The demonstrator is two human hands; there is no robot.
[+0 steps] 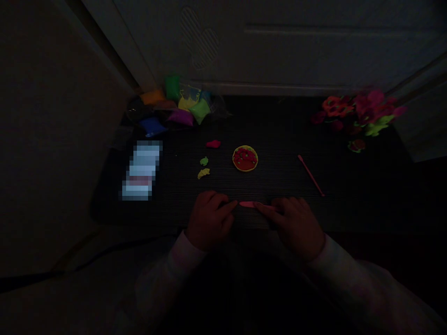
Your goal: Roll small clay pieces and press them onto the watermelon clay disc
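The pink clay strip lies flat on the dark table, close to the near edge, and its long axis runs left to right across my view. It sits directly between my two hands, so neither has to reach: my left hand meets its left end and my right hand its right end, each about equally close. My left fingertips point right, toward the strip, and seem to touch or pinch its end; my right fingertips point left and lie along or over the other end. In this dim light I cannot tell whether either hand truly grips the strip or only presses on it; the fingers look drawn together, not spread.

Beyond the strip, farther from me, rests a round yellow-rimmed clay disc with red filling. Left of that disc lie a small green lump, a yellow lump and a red lump. Right of the strip, a thin pink stick tool lies slanted, well apart from my right hand. Far back left of the strip is a heap of coloured clay packets; far back right, a cluster of clay flowers.
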